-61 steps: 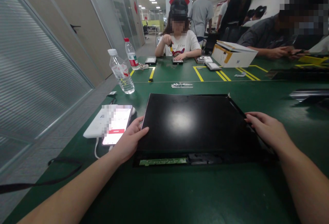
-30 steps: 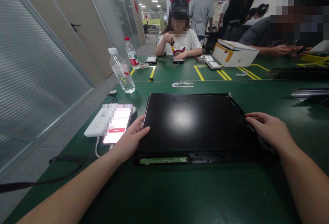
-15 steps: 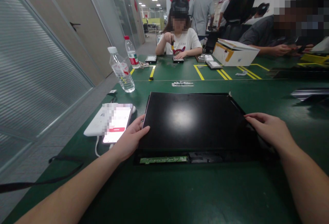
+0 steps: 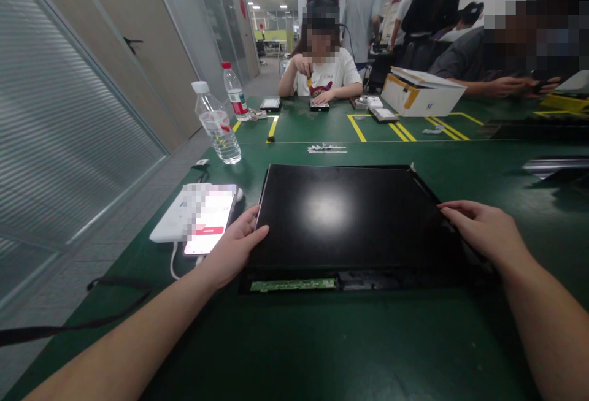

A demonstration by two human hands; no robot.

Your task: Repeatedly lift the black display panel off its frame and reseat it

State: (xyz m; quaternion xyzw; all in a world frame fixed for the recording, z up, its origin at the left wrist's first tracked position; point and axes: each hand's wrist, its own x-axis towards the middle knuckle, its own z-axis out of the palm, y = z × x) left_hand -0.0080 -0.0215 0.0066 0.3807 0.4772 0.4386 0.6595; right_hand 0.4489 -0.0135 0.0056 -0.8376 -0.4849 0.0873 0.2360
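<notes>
A black flat display panel (image 4: pixel 340 214) lies on the green table (image 4: pixel 322 346) in front of me, a strip of green circuit board (image 4: pixel 292 285) showing along its near edge. My left hand (image 4: pixel 232 249) grips the panel's left edge, thumb on top. My right hand (image 4: pixel 483 233) grips its right edge, fingers laid over the rim.
A lit phone (image 4: pixel 209 223) on a white power bank (image 4: pixel 177 222) lies left of the panel. Two water bottles (image 4: pixel 216 124) stand behind. A white cardboard box (image 4: pixel 418 94) sits far right. A person (image 4: pixel 322 64) works across the table; others are at the right.
</notes>
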